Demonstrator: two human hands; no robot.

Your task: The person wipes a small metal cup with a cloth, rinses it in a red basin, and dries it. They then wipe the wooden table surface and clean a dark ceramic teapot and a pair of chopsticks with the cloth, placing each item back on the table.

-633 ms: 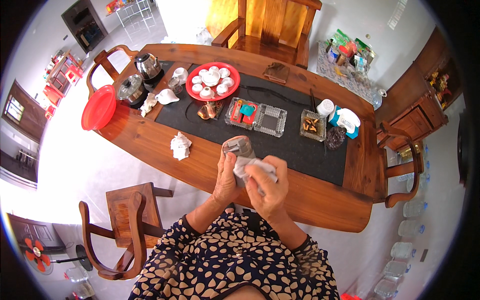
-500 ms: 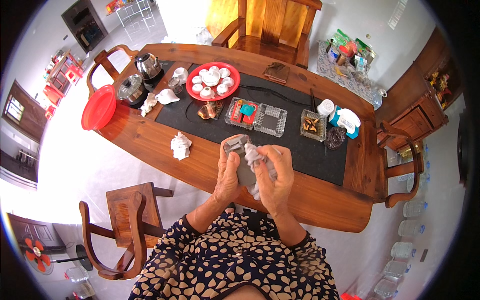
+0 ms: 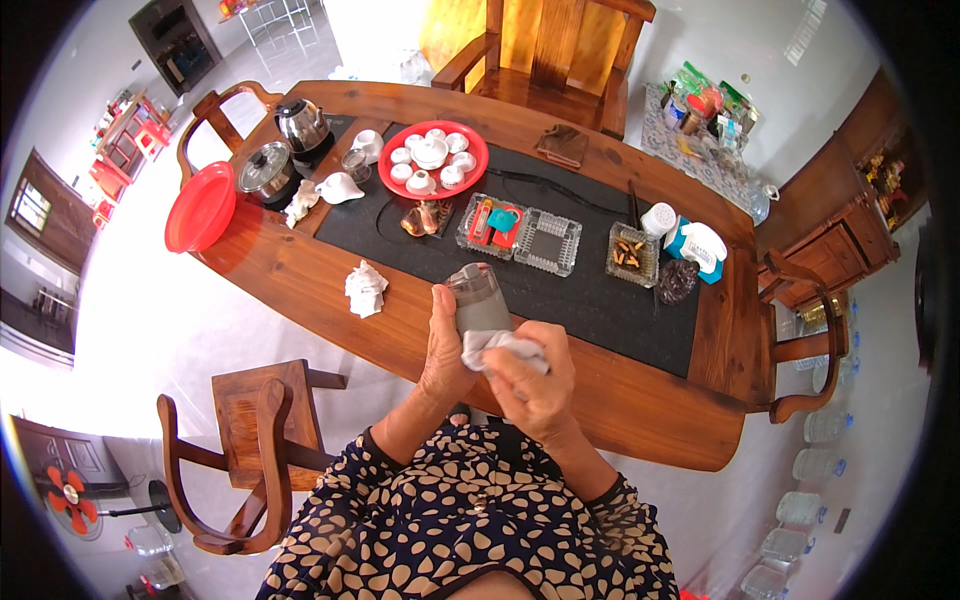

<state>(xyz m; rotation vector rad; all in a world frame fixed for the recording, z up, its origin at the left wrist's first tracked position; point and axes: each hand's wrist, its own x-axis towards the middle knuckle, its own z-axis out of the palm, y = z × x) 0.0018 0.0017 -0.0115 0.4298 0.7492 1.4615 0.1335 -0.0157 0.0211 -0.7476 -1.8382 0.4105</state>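
My left hand [image 3: 446,345] is closed around the side of a grey, box-shaped object [image 3: 478,300] with a shinier upper end; its exact kind is unclear. A crumpled whitish cloth [image 3: 490,350] is bunched in my right hand [image 3: 535,385], pressed against the lower part of that object. Both hands are above the near edge of the wooden table [image 3: 640,410]. Just beyond them are a clear glass tray [image 3: 490,226] holding red and teal items and a second clear glass tray [image 3: 548,242]. A crumpled white tissue [image 3: 366,289] lies left of my hands.
On the table stand a red tray [image 3: 478,185] of white teacups, a kettle [image 3: 301,126], a lidded pot [image 3: 266,172], a tilted red basin [image 3: 200,208], an ashtray [image 3: 632,254] with cigarette butts and a tissue pack [image 3: 697,246]. Wooden chairs [image 3: 262,420] surround the table.
My right hand has slid the cloth down the grey object toward its lower end, uncovering more of the object's face. The left hand still holds it.
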